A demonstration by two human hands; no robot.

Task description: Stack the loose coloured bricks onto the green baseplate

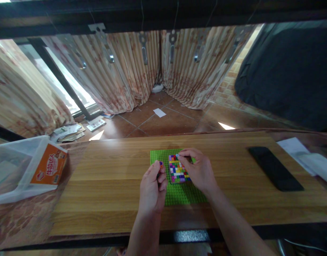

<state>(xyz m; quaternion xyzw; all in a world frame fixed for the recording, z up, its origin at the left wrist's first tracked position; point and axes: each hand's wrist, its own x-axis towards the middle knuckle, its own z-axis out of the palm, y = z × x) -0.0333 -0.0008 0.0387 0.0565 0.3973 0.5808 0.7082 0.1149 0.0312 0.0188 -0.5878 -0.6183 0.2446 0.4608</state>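
Note:
A green studded baseplate (pixel 176 197) lies on the wooden board, with a block of small multicoloured building bricks (pixel 176 170) built up at its middle. My left hand (pixel 153 185) is closed just left of the block, and small bricks (pixel 161 163) in purple and orange show at its fingertips. Over the block's upper edge, my right hand (pixel 199 169) pinches with thumb and forefinger at a light-coloured brick (pixel 178 155). Whether that brick is held free or touches the others I cannot tell. The right hand covers part of the block and of the baseplate's right side.
The wooden board (pixel 107 185) spans the front. A black phone-like slab (pixel 275 169) lies at its right, near white papers (pixel 299 153). At the left stands a clear plastic bin (pixel 19 177) with an orange label. Metal hooks (pixel 144 49) hang from a dark bar above.

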